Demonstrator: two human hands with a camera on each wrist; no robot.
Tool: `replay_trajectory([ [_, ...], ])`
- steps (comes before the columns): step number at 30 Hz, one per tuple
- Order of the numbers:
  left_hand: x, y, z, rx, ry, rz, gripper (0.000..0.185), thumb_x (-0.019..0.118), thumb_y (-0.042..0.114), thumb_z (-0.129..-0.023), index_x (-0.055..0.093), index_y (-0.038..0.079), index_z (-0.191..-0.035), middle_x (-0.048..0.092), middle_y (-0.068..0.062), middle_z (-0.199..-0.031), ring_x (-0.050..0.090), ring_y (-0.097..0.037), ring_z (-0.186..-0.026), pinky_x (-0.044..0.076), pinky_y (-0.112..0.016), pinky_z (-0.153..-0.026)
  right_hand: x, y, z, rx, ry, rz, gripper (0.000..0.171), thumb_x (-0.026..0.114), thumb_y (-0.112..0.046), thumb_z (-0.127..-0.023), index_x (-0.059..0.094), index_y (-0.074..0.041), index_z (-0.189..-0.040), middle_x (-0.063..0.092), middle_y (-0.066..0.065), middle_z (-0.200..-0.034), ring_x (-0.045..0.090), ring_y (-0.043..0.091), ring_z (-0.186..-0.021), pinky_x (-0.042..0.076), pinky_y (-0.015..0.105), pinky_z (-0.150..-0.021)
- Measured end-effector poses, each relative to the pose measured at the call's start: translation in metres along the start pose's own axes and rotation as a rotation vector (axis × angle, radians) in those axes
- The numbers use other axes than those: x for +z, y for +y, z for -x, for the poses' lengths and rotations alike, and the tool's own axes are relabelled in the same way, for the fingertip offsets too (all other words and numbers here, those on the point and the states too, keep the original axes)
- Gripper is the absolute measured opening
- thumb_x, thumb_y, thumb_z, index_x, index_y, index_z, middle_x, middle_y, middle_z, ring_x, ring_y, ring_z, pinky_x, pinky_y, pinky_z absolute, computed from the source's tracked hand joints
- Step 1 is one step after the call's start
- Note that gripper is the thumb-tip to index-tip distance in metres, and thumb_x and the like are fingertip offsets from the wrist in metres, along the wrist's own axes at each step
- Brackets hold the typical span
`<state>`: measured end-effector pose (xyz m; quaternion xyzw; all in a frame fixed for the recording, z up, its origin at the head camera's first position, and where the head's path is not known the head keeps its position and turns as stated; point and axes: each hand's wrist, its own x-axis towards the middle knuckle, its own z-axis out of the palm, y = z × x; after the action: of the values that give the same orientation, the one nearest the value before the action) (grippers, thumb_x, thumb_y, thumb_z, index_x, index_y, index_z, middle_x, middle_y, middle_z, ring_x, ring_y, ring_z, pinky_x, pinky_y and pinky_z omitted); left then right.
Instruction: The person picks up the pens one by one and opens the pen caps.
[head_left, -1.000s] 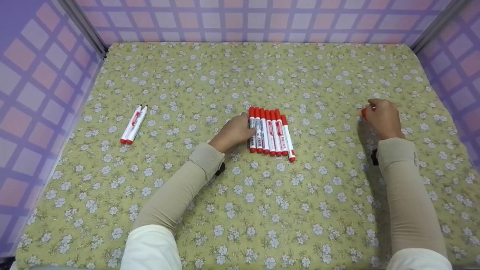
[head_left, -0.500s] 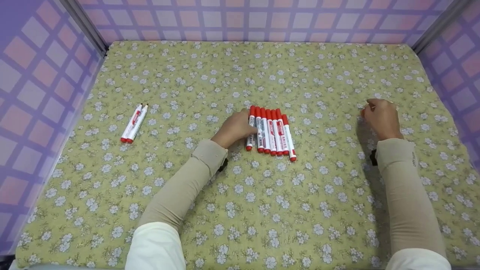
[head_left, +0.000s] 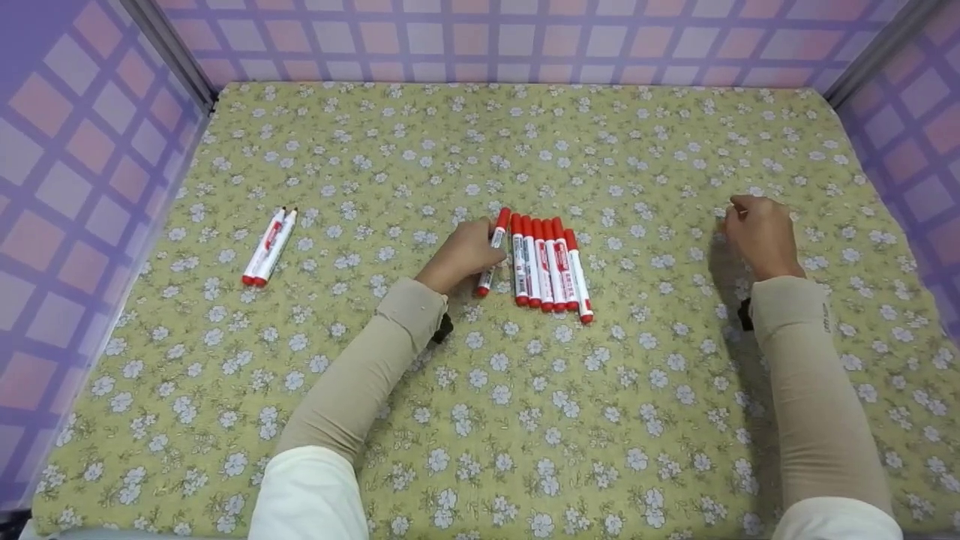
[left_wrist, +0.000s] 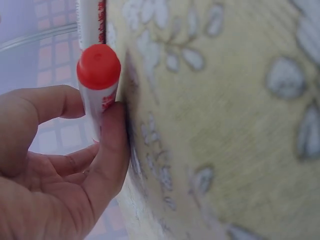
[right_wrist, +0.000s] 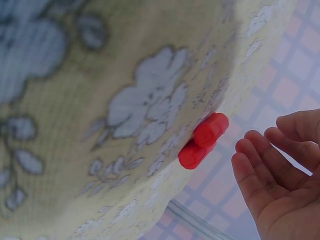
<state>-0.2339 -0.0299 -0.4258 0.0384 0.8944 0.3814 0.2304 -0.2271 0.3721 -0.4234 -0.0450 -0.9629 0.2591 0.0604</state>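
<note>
My left hand (head_left: 461, 255) pinches one red-capped white marker (head_left: 491, 251), which lies tilted and apart from a row of several like markers (head_left: 551, 266) in the middle of the floral cloth. The left wrist view shows thumb and finger of that hand (left_wrist: 55, 165) round the marker (left_wrist: 97, 85) just below its red cap. My right hand (head_left: 761, 232) hovers at the right side of the cloth. In the right wrist view its fingers (right_wrist: 280, 170) are loosely spread and hold nothing, with two red marker caps (right_wrist: 202, 140) lying close beside them.
Two more markers (head_left: 268, 247) lie side by side at the left of the cloth (head_left: 480, 420). Purple checked walls (head_left: 75, 165) close in the left, back and right sides.
My left hand has drawn the leftmost marker out of the row and swung it to the left. The right hand has hardly moved; the red cap beside it no longer shows from the head.
</note>
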Motion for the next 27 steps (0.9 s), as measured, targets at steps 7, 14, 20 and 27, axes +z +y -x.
replay_trajectory([
  [7, -0.006, -0.001, -0.001, -0.027, -0.024, 0.039, 0.036, 0.053, 0.022, -0.093, 0.051, 0.007, -0.126, 0.055, -0.006, -0.1, 0.05, -0.014, -0.071, 0.043, -0.028, -0.06, 0.0, -0.01, -0.001, -0.076, 0.043, 0.01, 0.035, 0.046, -0.01, -0.1, 0.057, 0.011, -0.126, 0.061, 0.036, -0.113, 0.062, 0.046, -0.098, 0.051, 0.056, -0.077],
  [14, -0.012, -0.003, 0.0, -0.038, -0.06, 0.21, 0.038, 0.052, 0.021, -0.092, 0.05, 0.01, -0.128, 0.053, -0.005, -0.103, 0.044, -0.014, -0.072, 0.04, -0.029, -0.062, 0.0, -0.027, -0.002, -0.133, -0.006, 0.021, 0.036, 0.046, -0.011, -0.1, 0.056, 0.007, -0.129, 0.06, 0.034, -0.116, 0.06, 0.045, -0.101, 0.049, 0.056, -0.08],
  [20, -0.014, -0.003, 0.004, 0.003, -0.085, 0.291, 0.031, 0.052, 0.022, -0.094, 0.054, 0.013, -0.124, 0.057, -0.009, -0.106, 0.045, -0.015, -0.07, 0.04, -0.029, -0.059, 0.003, -0.046, -0.001, -0.258, -0.058, 0.029, 0.033, 0.051, -0.005, -0.097, 0.057, 0.007, -0.128, 0.06, 0.031, -0.119, 0.06, 0.042, -0.104, 0.05, 0.053, -0.083],
  [27, -0.014, 0.0, 0.009, 0.115, -0.071, 0.168, 0.034, 0.048, 0.021, -0.096, 0.054, 0.014, -0.128, 0.057, -0.012, -0.095, 0.045, -0.015, -0.065, 0.041, -0.033, -0.059, 0.01, -0.073, 0.002, -0.401, -0.154, 0.038, 0.034, 0.055, -0.006, -0.096, 0.058, 0.003, -0.129, 0.059, 0.027, -0.125, 0.059, 0.041, -0.111, 0.05, 0.053, -0.088],
])
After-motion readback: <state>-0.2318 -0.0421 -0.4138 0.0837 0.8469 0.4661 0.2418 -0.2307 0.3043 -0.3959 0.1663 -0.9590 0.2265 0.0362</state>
